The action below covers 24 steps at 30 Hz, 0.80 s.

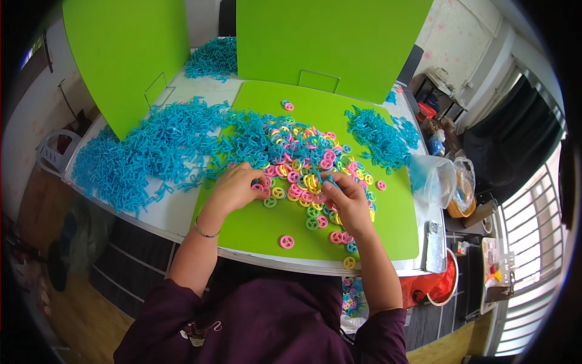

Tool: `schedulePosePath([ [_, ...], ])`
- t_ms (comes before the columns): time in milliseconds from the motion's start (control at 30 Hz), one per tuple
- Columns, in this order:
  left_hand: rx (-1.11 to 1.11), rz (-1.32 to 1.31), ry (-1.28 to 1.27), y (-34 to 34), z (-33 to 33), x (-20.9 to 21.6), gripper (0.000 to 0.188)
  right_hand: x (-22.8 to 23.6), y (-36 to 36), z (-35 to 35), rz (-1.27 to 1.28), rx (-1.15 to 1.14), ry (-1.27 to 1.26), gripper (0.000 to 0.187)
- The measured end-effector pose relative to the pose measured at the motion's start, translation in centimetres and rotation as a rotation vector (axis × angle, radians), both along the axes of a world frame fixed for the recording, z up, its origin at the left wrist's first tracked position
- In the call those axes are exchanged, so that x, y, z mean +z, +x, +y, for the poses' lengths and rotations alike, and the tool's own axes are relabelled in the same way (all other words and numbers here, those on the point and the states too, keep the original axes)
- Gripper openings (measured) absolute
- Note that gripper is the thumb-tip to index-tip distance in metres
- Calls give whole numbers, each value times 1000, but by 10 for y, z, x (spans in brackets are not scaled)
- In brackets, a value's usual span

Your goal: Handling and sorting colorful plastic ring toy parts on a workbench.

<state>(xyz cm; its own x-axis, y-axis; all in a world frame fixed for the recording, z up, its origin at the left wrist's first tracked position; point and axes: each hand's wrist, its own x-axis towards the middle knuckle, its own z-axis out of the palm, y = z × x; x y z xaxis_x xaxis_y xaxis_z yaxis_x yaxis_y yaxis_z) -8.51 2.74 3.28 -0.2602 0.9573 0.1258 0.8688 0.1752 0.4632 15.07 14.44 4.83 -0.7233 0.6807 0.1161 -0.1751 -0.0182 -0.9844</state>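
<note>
My left hand (241, 187) is closed in a pinch at the left edge of a heap of small plastic wheels (297, 193) in pink, yellow, green and blue. A pink wheel (257, 187) shows at its fingertips. Over the heap's front right part, my right hand (345, 197) has thumb and fingers pinched together on a small blue plastic piece (328, 180). Many blue forked plastic pieces (245, 139) lie piled behind and left of the wheels. One pink wheel (286, 242) lies apart, nearer to me on the green board (242, 227).
Big blue piles (139, 155) cover the table's left side, with another pile (373, 136) at right. Upright green panels (333, 45) stand behind. A phone (434, 246) lies at the right corner, near a clear plastic bag (433, 181). A yellow wheel (349, 262) sits at the front edge.
</note>
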Motion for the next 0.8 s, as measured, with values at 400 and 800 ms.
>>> schedulePosePath([
  [400, -20, -336, 318, 12, 14, 3, 16, -8, -8, -7, -99, -20, 43, 20],
  [800, -241, -1358, 449, 50, 19, -8, 7, -14, -24, -26, 1, -143, 54, 17],
])
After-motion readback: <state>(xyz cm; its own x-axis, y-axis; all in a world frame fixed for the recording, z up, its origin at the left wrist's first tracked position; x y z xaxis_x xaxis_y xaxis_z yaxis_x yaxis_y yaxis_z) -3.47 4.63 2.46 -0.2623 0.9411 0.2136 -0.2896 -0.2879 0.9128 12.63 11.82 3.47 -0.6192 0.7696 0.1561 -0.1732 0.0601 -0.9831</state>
